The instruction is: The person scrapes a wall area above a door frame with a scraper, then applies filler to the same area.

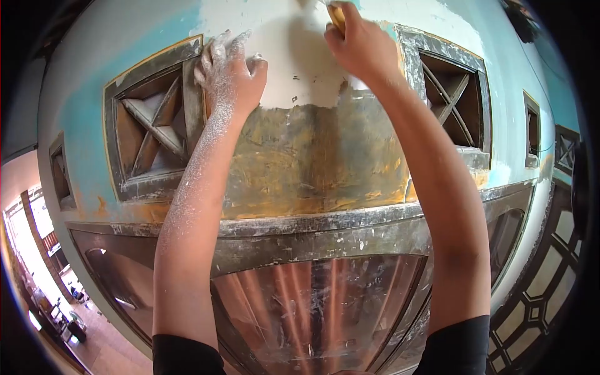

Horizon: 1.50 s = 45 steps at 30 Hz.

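My right hand [367,53] is raised at the top of the view, its fingers closed around the yellowish handle of a scraper [338,17]. Most of the scraper's blade lies beyond the upper edge of the picture. White dust coats my left hand [232,74], which rests against the wall beside the left vent frame, fingers spread and holding nothing I can see. Between my hands the wall has a smooth white patch [284,56]. Below it runs a rough brown-and-orange bare patch [294,162] with a ragged upper edge.
Wooden vents with crossed slats sit at left [152,128] and right [451,94]. A worn wooden beam [325,225] crosses below, above a glass pane [319,306] with pinkish curtains behind it. A bright doorway [37,231] shows at far left, a patterned door [537,300] at right.
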Available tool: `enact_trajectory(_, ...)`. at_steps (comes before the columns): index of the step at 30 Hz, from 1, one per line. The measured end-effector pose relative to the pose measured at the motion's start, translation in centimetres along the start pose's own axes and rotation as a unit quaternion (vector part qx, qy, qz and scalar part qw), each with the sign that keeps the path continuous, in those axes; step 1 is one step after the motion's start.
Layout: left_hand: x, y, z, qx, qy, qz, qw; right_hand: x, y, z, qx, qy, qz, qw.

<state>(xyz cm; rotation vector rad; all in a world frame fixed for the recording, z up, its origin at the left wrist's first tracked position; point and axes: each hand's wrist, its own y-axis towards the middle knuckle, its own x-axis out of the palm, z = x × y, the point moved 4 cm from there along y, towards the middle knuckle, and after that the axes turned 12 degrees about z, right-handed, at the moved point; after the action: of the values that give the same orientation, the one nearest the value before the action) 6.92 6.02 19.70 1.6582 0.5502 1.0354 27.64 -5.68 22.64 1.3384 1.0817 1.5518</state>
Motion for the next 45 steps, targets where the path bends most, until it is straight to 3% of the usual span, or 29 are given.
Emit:
enact_trajectory(2, 0.6, 0.0, -0.1, 0.050, 0.015, 0.046, 0.998, -0.5, 2.7, -0.8, 0.079, 0.020, -0.089, 0.993)
enact_trajectory(3, 0.2, 0.1, 0.3, 0.037, 0.009, 0.021, 0.999, 0.4, 3.7, -0.4, 0.077, 0.017, -0.088, 0.993)
enact_trajectory(5, 0.2, 0.1, 0.4, 0.041, 0.022, 0.013, 0.999, 1.6, 5.8, -0.2, 0.001, -0.020, 0.038, 0.999)
enact_trajectory(17, 0.1, -0.2, 0.7, 0.055, 0.068, -0.003, 0.996, 2.0, 12.4, -1.5, 0.003, -0.048, 0.034, 0.998)
enact_trajectory(28, -0.2, -0.2, 0.9, 0.065, 0.049, 0.008, 0.997, 1.0, 13.1, -0.7, -0.027, -0.051, 0.026, 0.998)
enact_trajectory(33, -0.1, -0.5, 0.8, 0.062, 0.052, 0.001, 0.997, -0.4, 13.2, -0.7, -0.043, -0.102, -0.023, 0.994)
enact_trajectory(40, 0.0, -0.4, 0.8, 0.064, 0.049, -0.009, 0.997, -0.6, 13.9, -0.7, -0.026, -0.068, 0.002, 0.997)
enact_trajectory(43, 0.0, -0.4, 0.7, 0.068, 0.029, -0.011, 0.997, -0.1, 12.6, -0.3, -0.072, -0.085, -0.007, 0.994)
enact_trajectory(45, -0.2, -0.4, 0.9, 0.064, 0.054, -0.004, 0.997, -0.7, 11.3, -0.7, -0.036, -0.070, -0.015, 0.997)
